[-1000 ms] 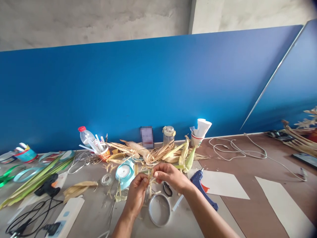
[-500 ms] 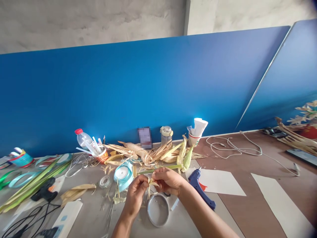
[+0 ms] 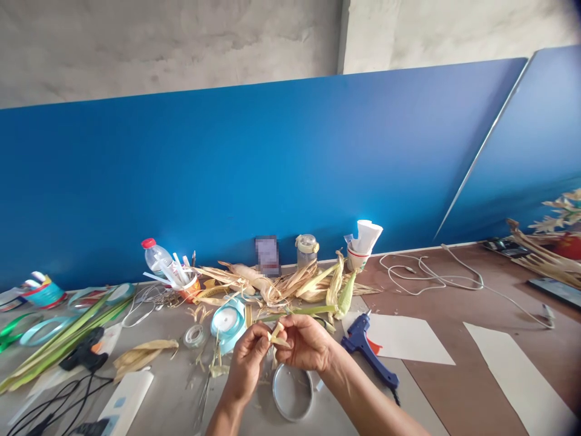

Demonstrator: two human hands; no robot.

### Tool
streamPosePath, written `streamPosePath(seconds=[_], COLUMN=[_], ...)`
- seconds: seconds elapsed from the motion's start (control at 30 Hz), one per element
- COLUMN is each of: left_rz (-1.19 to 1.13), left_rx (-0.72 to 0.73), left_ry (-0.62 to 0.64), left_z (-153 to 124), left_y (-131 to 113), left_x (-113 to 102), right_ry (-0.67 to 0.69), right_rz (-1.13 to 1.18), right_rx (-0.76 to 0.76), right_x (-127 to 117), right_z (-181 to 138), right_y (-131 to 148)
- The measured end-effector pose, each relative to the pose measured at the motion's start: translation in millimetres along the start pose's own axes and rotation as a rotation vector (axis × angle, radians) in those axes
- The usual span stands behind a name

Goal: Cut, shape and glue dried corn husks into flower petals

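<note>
Between both hands, above the table, is a small piece made of pale yellow corn husk strips (image 3: pixel 278 336). My left hand (image 3: pixel 248 357) is closed, thumb and forefinger pinching its left side. From the other side my right hand (image 3: pixel 308 343) grips it, fingers curled; their tips are partly hidden. Below the hands lies a round metal ring or shallow dish (image 3: pixel 293 418). A heap of dried corn husks (image 3: pixel 281 289) spreads behind them. To the left sits a roll of light blue ribbon (image 3: pixel 227 321).
A blue glue gun (image 3: pixel 371 354) lies on white paper (image 3: pixel 413 339) at the right. On the left are a power strip (image 3: pixel 129 396), black cables, green leaves (image 3: pixel 68 345) and a cup of white sticks (image 3: pixel 186 284). A white cable (image 3: pixel 447 280) loops at the right rear.
The husk piece has turned between my fingers, and its strips now point up and to the right. My right hand has shifted slightly down. The whole view has moved a little.
</note>
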State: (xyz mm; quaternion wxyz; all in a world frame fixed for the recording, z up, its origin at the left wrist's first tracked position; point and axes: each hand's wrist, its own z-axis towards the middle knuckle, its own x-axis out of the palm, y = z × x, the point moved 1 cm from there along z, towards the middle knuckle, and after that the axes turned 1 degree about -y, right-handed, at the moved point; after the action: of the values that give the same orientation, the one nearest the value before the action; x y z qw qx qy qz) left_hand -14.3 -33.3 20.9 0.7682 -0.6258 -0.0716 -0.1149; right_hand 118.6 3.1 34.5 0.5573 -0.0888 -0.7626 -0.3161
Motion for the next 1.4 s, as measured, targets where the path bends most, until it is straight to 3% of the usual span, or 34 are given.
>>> streamPosePath(seconds=[0.23, 0.5, 0.63, 0.73, 0.97, 1.4], left_rz=[0.018, 0.005, -0.007, -0.019, 0.014, 0.004], left_rx=[0.01, -0.038, -0.013, -0.019, -0.022, 0.025], left_ry=[-0.075, -0.065, -0.009, 0.008, -0.02, 0.016], left_z=[-0.2, 1.3, 2.1, 1.6, -0.1, -0.7], left_y=[9.7, 8.0, 5.5, 5.8, 8.6, 6.7], left_x=[-9.2, -5.4, -0.7, 0.7, -2.3, -4.6], right_ry=[-0.053, -0.068, -0.169, -0.204, -0.11, 0.012], right_rz=[0.039, -0.596, -0.722, -0.632, -0.251, -0.051], right_rx=[-0.245, -0.276, -0.287, -0.243, -0.055, 0.007], right_x=[-3.5, 6.8, 9.0, 6.7, -0.1, -1.0], right_z=[-4.9, -16.8, -14.7, -9.7, -3.4, -0.5], right_y=[18.5, 19.3, 15.4, 12.3, 7.3, 1.5])
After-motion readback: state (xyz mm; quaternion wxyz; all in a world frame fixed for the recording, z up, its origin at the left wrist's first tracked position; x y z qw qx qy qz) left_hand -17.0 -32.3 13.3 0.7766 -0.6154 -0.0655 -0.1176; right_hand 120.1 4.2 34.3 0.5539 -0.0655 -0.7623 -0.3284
